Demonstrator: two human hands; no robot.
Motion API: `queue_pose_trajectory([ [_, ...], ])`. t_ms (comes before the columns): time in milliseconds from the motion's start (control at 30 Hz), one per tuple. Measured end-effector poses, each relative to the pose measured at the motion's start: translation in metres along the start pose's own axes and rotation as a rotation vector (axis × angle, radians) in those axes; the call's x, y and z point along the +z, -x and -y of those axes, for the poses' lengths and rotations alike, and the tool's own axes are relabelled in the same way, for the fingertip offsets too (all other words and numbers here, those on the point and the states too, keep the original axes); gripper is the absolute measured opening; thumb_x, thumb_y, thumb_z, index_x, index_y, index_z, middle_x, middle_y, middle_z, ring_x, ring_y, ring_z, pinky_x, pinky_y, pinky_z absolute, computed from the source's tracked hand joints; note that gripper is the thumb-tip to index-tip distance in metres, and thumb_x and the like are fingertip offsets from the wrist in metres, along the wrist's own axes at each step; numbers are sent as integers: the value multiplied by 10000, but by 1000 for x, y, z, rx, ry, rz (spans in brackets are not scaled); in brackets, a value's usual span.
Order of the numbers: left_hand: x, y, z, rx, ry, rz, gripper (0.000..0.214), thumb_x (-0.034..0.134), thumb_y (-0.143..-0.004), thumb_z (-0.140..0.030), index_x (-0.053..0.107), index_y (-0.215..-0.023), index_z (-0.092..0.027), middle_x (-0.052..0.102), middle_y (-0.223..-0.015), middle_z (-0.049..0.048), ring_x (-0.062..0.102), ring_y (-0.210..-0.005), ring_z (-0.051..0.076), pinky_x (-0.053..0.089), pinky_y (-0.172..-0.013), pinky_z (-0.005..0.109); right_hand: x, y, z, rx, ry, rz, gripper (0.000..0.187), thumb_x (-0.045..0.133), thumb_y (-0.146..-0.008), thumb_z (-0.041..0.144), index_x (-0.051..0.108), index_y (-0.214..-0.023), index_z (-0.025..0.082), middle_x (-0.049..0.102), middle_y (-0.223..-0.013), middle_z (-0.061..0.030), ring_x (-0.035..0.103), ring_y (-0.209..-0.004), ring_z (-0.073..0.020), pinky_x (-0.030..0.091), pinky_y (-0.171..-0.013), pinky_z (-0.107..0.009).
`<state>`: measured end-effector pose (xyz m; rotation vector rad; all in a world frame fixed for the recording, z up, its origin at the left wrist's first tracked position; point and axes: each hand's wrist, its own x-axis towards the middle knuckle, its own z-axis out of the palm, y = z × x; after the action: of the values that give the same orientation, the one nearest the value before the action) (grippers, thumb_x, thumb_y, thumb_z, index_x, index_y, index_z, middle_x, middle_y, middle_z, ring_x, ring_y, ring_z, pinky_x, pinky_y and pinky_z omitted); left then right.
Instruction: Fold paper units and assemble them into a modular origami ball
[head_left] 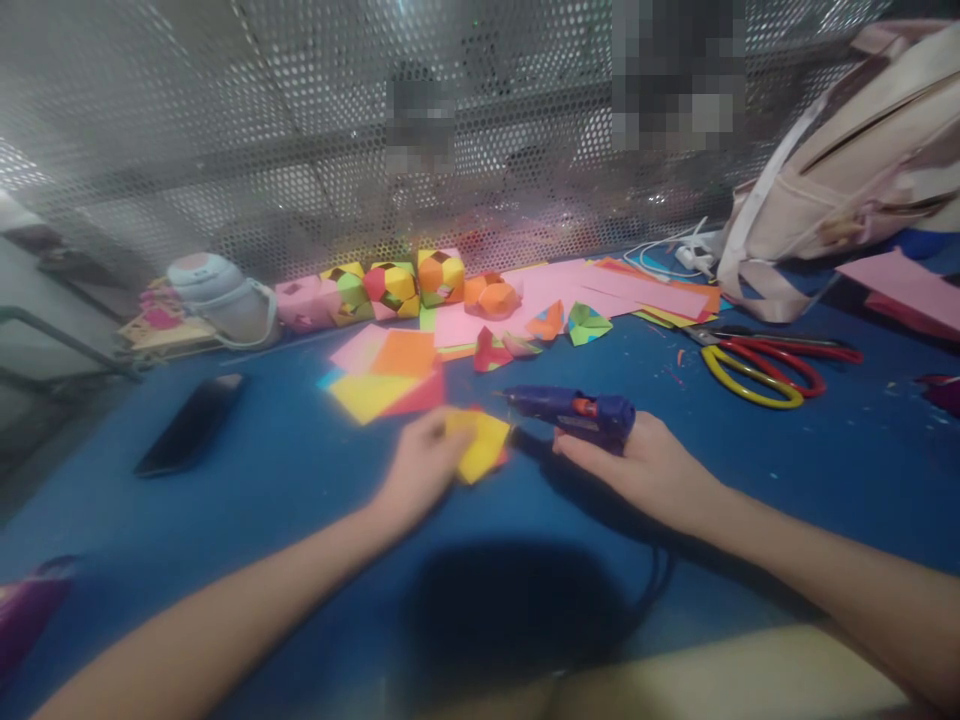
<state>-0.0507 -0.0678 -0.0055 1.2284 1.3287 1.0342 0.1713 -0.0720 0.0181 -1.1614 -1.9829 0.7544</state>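
Observation:
My left hand (427,455) is closed on a yellow folded paper piece (484,447) with a bit of red showing at its edge, blurred by motion. In my right hand (656,465) is a blue hot glue gun (574,412), its nozzle pointing left, just above and apart from the yellow paper. Loose coloured paper squares (390,378) lie beyond my left hand. Past the glue gun sit small folded paper pieces: a red one (491,350), an orange one (547,320) and a green one (589,324).
Several folded paper balls (392,290) line the back beside a white jar (217,298). Pink paper sheets (562,290) lie behind the pieces. Scissors with yellow and red handles (750,375) and a pale backpack (847,160) are right. A phone (191,425) lies left on the blue table (300,520).

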Motion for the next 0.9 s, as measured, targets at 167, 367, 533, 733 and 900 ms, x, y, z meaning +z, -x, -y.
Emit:
queue_pose_trajectory([
  [167, 0, 1, 3, -55, 105, 36, 249, 631, -756, -354, 649, -861, -128, 707, -734, 56, 637, -585, 162, 500, -559, 277, -1, -5, -6, 74, -45, -78, 228, 528, -826, 349, 649, -725, 184, 674, -673, -23, 614, -617, -172, 515, -581, -277],
  [367, 3, 4, 1, -70, 91, 53, 245, 629, -761, -349, 638, -859, -125, 705, -742, 64, 653, -597, 180, 492, -527, 270, -3, 1, 2, -21, -26, 51, 212, 516, -840, 333, 611, -720, 186, 604, -619, 3, 548, -548, -135, 452, -498, -230],
  [533, 5, 6, -6, 25, -86, 13, 209, 641, -741, -340, 643, -751, -131, 666, -696, 25, 599, -608, 143, 459, -556, 234, 1, 4, 4, -196, 171, 59, 197, 495, -841, 278, 528, -663, 200, 544, -586, 12, 501, -533, -128, 416, -530, -243],
  [733, 4, 6, -5, 40, -115, 7, 211, 616, -753, -345, 639, -769, -136, 661, -723, 30, 595, -635, 152, 473, -589, 252, 1, 4, 3, -317, 310, 49, 185, 475, -842, 258, 483, -665, 208, 547, -572, -2, 494, -534, -140, 384, -536, -254],
  [900, 3, 4, -5, 71, -173, 5, 201, 607, -758, -335, 633, -760, -136, 646, -726, 29, 577, -647, 146, 459, -591, 243, 2, 5, 3, -325, 328, 33, 184, 478, -840, 244, 465, -659, 213, 545, -567, -1, 484, -523, -141, 371, -526, -251],
])
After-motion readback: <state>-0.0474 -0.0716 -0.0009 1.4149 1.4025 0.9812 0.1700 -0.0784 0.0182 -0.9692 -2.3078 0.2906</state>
